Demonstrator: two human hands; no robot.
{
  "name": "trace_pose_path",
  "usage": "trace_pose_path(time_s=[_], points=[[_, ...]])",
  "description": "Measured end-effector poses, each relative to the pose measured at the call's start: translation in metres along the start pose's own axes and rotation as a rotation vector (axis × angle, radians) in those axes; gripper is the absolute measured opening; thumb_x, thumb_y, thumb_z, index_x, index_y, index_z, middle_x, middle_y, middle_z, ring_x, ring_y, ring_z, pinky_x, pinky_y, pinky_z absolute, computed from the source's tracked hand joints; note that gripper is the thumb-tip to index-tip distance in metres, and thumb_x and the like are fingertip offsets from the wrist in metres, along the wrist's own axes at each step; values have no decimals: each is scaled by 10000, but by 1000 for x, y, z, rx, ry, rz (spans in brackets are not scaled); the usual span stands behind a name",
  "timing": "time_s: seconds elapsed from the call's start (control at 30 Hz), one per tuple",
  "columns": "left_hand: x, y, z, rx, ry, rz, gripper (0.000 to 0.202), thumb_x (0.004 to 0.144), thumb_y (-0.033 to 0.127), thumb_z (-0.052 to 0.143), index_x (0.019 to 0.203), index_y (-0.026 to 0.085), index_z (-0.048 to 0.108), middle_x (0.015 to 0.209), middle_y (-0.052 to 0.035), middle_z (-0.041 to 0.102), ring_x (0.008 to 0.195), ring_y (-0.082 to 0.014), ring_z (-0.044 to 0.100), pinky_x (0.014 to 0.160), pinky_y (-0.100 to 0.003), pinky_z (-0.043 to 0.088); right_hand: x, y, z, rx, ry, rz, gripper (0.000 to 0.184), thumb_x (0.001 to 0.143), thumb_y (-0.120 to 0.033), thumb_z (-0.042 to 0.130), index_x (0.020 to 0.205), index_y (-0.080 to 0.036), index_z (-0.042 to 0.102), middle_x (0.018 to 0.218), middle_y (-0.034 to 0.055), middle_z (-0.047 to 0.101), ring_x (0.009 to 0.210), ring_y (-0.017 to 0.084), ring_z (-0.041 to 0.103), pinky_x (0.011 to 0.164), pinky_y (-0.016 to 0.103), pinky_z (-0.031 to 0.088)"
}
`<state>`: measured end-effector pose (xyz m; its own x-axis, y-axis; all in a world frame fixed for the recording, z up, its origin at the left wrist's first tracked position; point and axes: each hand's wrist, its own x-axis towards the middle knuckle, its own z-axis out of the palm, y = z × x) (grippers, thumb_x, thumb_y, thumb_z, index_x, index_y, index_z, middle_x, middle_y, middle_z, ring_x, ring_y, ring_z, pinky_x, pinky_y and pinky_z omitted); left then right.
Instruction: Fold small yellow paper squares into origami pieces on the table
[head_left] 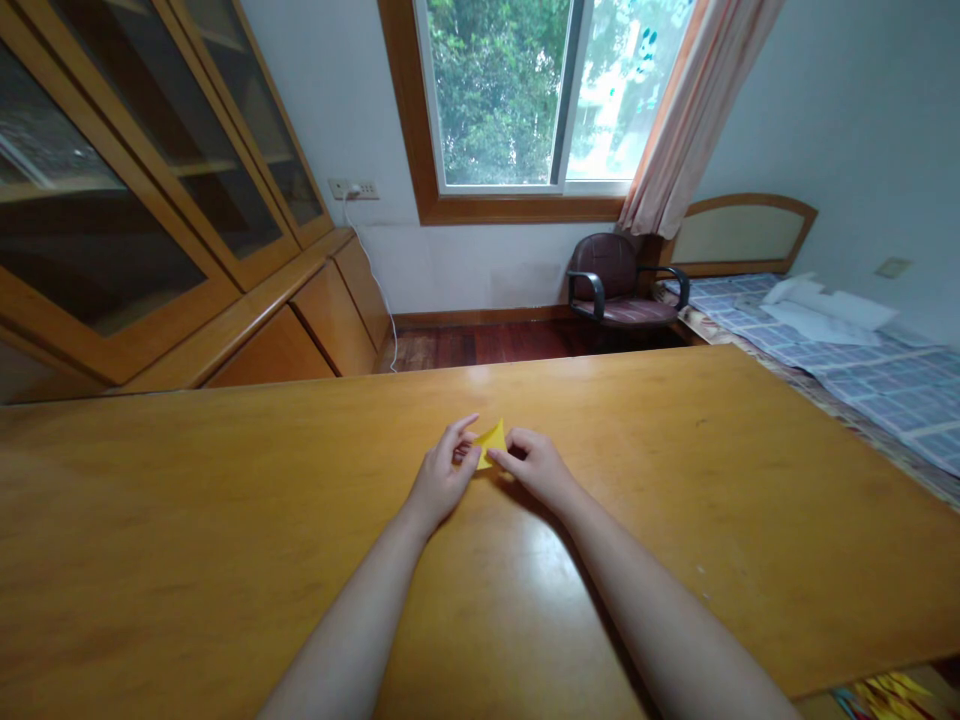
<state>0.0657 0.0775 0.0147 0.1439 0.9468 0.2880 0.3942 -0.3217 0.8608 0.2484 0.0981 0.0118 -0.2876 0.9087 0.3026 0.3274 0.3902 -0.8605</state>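
Head view. A small piece of yellow paper (491, 443), seemingly folded, is pinched at its sides by your left hand (441, 480) and your right hand (543, 468). Likely faults, as judged here: an uneven pull from the two sides could set a crease askew or tear the thin material; a slackened right thumb (503, 459) could let the fold spring open, since the grip appears to take only the margins. Position: the yellow paper lies between your two sets of fingers, meeting the left thumb (470, 462) on one side and the right thumb on the other, one corner pointing up beyond them. On the left, the index finger extends clear of it; on the right, the fingers are curled, their contact behind hidden. Beneath the fingers is the counter (225, 520); whether the yellow paper touches it, you cannot tell.
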Motion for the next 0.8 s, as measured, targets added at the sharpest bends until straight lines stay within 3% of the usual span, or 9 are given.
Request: trace_pose_path(time_s=[0.13, 0.4, 0.6, 0.7, 0.8], points=[[2, -3, 0, -20, 43, -74, 453, 866, 316, 567, 1301, 201, 510, 960, -18, 638, 758, -129, 622, 696, -243, 508, -2, -2, 1, -41, -34, -26, 294, 838, -377, 622, 627, -180, 565, 606, -33, 514, 577, 115, 456, 552, 231, 334], [6, -10, -2, -305, 63, -179, 511, 808, 396, 629, 1250, 158, 535, 1057, -83, 685, 909, -206, 670, 793, -312, 540, 0, -4, -5, 62, 11, 3, 275, 871, -380, 584, 675, -189, 613, 676, 3, 593, 663, 154, 545, 642, 263, 400], [7, -8, -5, -381, 64, -244, 354, 778, 431, 667, 988, 147, 636, 959, -66, 714, 852, -213, 676, 773, -311, 537, 1, 2, -4, 139, 89, 41, 223, 865, -366, 598, 752, -186, 666, 734, 23, 632, 689, 166, 574, 657, 278, 436], [8, -9, -5, -427, 53, -257, 338, 778, 436, 675, 959, 153, 637, 911, -50, 720, 822, -204, 675, 755, -297, 528, 1, 4, -1, 239, 105, 81, 174, 840, -345, 630, 908, -193, 677, 784, 18, 649, 668, 150, 578, 642, 266, 460], [8, -10, -4, -503, 85, -270, 370, 750, 428, 713, 984, 155, 629, 936, -50, 722, 835, -199, 676, 770, -287, 519, 0, 4, -1, 308, 122, 89, 258, 834, -317, 629, 1069, -213, 651, 853, 16, 657, 644, 132, 576, 612, 250, 477]])
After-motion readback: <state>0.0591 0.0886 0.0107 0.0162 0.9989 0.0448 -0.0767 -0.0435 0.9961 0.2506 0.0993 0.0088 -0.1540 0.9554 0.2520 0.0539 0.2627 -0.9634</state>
